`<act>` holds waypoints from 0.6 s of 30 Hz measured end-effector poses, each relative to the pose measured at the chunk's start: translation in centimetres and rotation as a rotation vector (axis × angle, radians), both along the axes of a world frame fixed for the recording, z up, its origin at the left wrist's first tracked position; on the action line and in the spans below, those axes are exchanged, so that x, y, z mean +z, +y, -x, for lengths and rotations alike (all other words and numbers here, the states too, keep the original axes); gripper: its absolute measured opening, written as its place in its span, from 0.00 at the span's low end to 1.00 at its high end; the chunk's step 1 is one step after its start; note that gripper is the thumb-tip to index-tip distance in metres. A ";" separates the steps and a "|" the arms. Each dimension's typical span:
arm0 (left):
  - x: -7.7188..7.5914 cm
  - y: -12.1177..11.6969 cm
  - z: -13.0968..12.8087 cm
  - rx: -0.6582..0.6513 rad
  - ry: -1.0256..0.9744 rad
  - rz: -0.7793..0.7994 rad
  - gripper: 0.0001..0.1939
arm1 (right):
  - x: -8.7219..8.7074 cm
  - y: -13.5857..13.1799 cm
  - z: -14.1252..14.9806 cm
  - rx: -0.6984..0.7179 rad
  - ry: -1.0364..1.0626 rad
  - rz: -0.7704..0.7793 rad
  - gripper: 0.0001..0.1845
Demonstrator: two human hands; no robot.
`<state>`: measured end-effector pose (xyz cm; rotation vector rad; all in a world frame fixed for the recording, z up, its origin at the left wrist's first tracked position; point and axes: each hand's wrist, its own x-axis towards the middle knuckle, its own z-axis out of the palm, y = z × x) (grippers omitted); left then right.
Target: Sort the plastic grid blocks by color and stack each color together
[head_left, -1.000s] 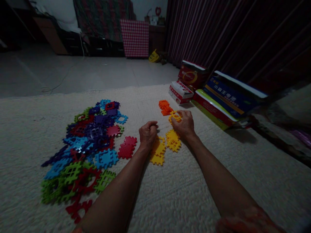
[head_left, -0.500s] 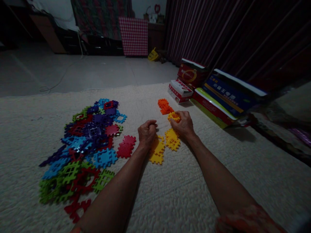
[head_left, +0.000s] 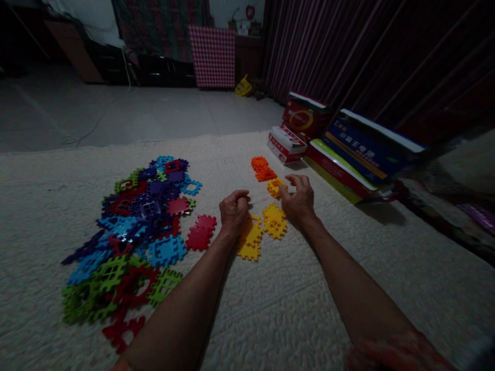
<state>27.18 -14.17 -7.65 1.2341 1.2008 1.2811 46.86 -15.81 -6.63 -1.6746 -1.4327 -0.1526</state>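
Observation:
My right hand is held with its thumb and fingers apart, just beside a small stack of yellow-orange interlocking tiles. Yellow window-frame tiles lie on the quilted cover below it. My left hand is curled into a fist next to more flat yellow tiles, partly covering them. Whatever is inside that fist, if anything, is hidden. Orange tiles lie in a small group beyond the yellow-orange stack. Left of my left hand are pinkish-red tiles.
A large heap of purple, blue, green and red tiles spreads over the left side of the quilted cover. A red-and-white box and a blue box stand at the back right. Beyond lies a tiled floor.
My right hand has let go of the yellow-orange tiles and drawn slightly right, its fingers opening. My left hand has stayed put.

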 end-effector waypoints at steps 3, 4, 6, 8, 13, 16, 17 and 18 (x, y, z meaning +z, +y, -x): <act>0.1 0.0 0.0 -0.003 -0.004 -0.007 0.18 | -0.1 -0.1 -0.5 -0.034 0.076 -0.050 0.12; 0.1 0.0 0.0 0.001 0.001 -0.010 0.18 | -0.2 -0.1 -0.7 -0.051 0.113 -0.048 0.11; 0.2 0.0 0.0 0.008 0.013 -0.011 0.18 | -0.5 -0.2 -1.0 -0.083 0.214 -0.025 0.10; 0.2 0.0 0.0 0.014 0.022 -0.006 0.18 | -0.6 -0.5 -0.9 -0.098 0.349 0.013 0.12; 0.3 -0.1 0.0 0.012 0.027 -0.006 0.17 | 0.3 -3.2 0.5 -0.002 0.419 0.211 0.15; 0.4 -0.1 -0.1 0.008 0.024 -0.004 0.17 | 1.4 -5.3 1.6 0.109 0.175 0.415 0.14; 0.3 -0.1 -0.1 0.009 0.026 -0.006 0.17 | 1.7 -5.9 2.0 0.134 0.105 0.479 0.15; 0.2 0.0 -0.1 0.011 0.030 -0.009 0.17 | 1.9 -6.5 2.3 0.144 0.053 0.529 0.18</act>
